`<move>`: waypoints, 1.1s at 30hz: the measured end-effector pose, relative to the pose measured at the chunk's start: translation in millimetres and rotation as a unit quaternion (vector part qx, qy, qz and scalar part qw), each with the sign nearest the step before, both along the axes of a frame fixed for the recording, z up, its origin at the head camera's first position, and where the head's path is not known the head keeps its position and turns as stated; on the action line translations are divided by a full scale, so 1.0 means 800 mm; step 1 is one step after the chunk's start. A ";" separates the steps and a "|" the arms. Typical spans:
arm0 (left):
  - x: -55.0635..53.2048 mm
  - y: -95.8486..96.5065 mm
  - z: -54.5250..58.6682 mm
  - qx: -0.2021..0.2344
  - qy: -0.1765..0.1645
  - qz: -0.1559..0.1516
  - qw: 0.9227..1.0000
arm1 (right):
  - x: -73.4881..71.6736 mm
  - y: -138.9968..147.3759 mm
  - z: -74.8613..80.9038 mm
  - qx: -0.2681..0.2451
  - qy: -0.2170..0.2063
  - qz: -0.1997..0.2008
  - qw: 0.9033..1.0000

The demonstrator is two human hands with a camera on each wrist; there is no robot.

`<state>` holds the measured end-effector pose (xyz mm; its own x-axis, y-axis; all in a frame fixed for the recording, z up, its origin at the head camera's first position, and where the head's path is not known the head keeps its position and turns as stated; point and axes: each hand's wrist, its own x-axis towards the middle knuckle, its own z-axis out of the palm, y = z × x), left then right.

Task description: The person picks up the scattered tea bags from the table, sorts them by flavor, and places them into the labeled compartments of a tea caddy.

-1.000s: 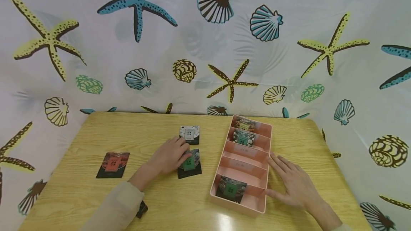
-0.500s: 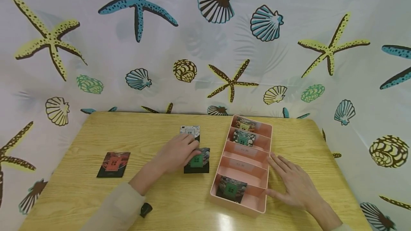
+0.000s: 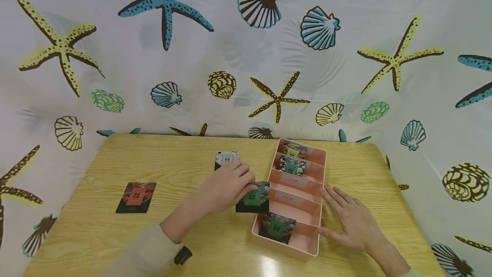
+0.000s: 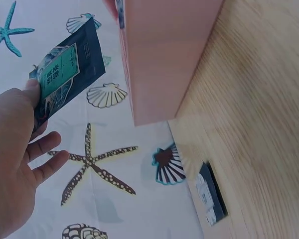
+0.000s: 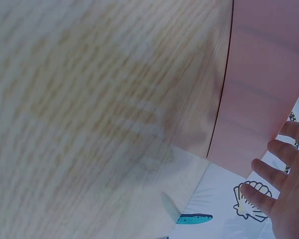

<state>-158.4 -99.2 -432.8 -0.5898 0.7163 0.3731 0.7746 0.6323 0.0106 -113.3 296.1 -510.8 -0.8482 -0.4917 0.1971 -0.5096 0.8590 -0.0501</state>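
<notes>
My left hand (image 3: 224, 187) pinches a dark sachet with a green label (image 3: 252, 199) between thumb and fingers. In the left wrist view that sachet (image 4: 65, 72) is lifted clear of the table, beside the pink box wall (image 4: 159, 59). From the head, it overlaps the left rim of the pink divided box (image 3: 284, 249). A similar green-labelled sachet (image 3: 277, 228) leans in the box's nearest compartment. Sachets with a yellow label (image 3: 294, 149) and a teal label (image 3: 292, 165) stand in the two farthest ones. My right hand (image 3: 349, 221) has its fingers spread against the box's right side.
A white-and-black sachet (image 3: 226, 157) lies behind my left hand, partly covered by it. Farther left lies a red-labelled sachet (image 3: 136, 198). A small black object (image 3: 183, 255) sits by the left sleeve. Patterned cloth (image 3: 192, 67) hangs behind the wooden table (image 3: 169, 153).
My left hand has picked up the green-labelled sachet from the table and carried it right to the box's left edge. The right hand has stayed where it was.
</notes>
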 end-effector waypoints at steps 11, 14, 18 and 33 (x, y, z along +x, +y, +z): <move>0.015 0.033 -0.003 -0.005 0.028 -0.032 0.999 | 0.000 0.001 -0.001 0.004 -0.003 0.000 1.000; 0.019 0.041 -0.007 -0.009 0.033 -0.031 0.999 | 0.000 0.001 0.000 0.005 -0.004 -0.001 1.000; 0.022 0.050 -0.016 -0.010 0.049 -0.036 0.998 | 0.000 0.002 -0.001 0.005 -0.004 -0.001 1.000; 0.038 0.073 -0.054 -0.047 0.003 -0.091 0.995 | -0.001 0.002 -0.003 0.002 -0.004 -0.005 1.000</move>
